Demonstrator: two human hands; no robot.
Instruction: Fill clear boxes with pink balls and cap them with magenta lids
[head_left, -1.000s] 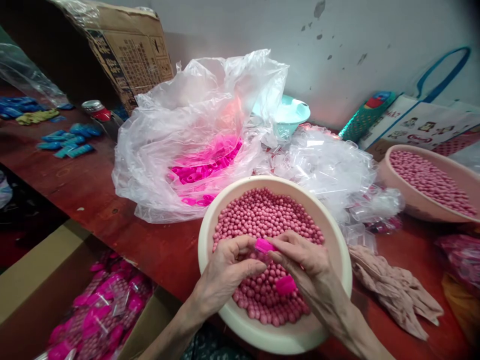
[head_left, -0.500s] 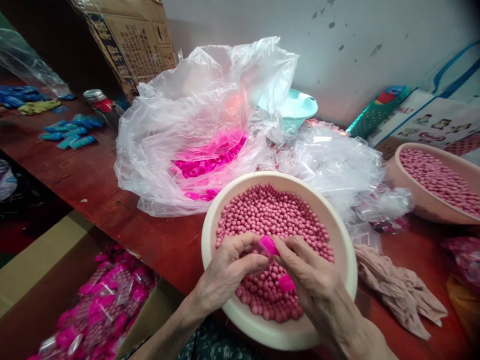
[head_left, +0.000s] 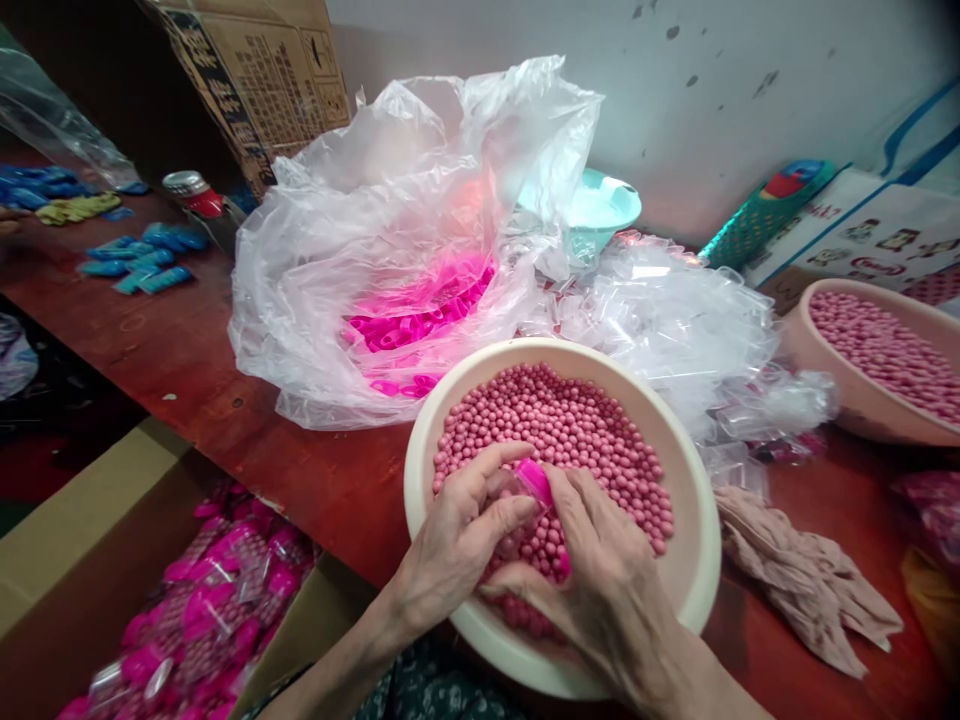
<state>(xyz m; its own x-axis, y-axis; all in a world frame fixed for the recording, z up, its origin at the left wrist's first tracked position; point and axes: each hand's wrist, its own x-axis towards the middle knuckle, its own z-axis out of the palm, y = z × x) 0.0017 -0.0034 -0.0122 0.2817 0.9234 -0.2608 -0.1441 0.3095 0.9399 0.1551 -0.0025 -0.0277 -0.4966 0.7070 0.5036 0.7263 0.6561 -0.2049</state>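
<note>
My left hand is closed around a small clear plastic container, mostly hidden by its fingers. A bright pink cap sits at the container's upper end. My right hand has its fingertips pressed on that cap, with its thumb stretched below toward my left hand. A bit of a second pink piece shows under my right fingers. Both hands are over a cream basin of round pink beads.
Behind the basin, a clear plastic bag holds pink caps. Clear containers are heaped to its right. A cardboard box of filled pink-capped containers stands lower left. A cloth and another bead basin are at right.
My right thumb has moved down and away from the cap, spreading below the container. The second pink piece is now mostly covered by my right hand. The container stays in my left hand.
</note>
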